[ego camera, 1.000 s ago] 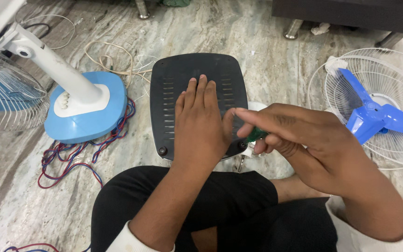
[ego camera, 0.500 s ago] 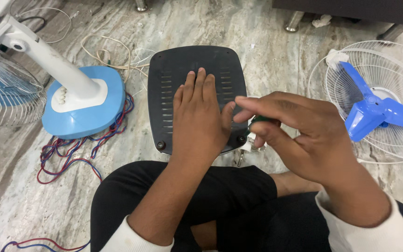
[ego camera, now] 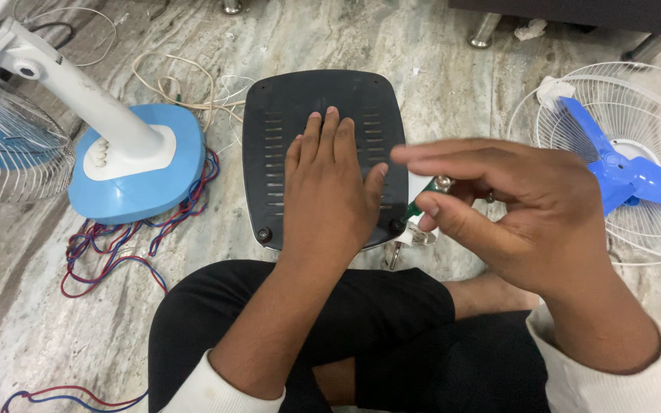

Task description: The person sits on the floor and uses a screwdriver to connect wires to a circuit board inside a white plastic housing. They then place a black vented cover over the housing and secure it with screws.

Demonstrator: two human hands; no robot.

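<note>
At frame centre our left hand point(ego camera: 330, 195) lies flat, fingers released, on the dark slotted plastic fan base point(ego camera: 269, 153); our right hand point(ego camera: 522, 214) pinches a green-handled tool point(ego camera: 416, 208), which could slip.

Bare left hand point(ego camera: 329, 200), bare right hand point(ego camera: 525, 210). White ribbed sleeve cuffs point(ego camera: 598, 386) well back from the fingers, at both wrists. Black trousers point(ego camera: 392, 321) beneath forearms.
</note>
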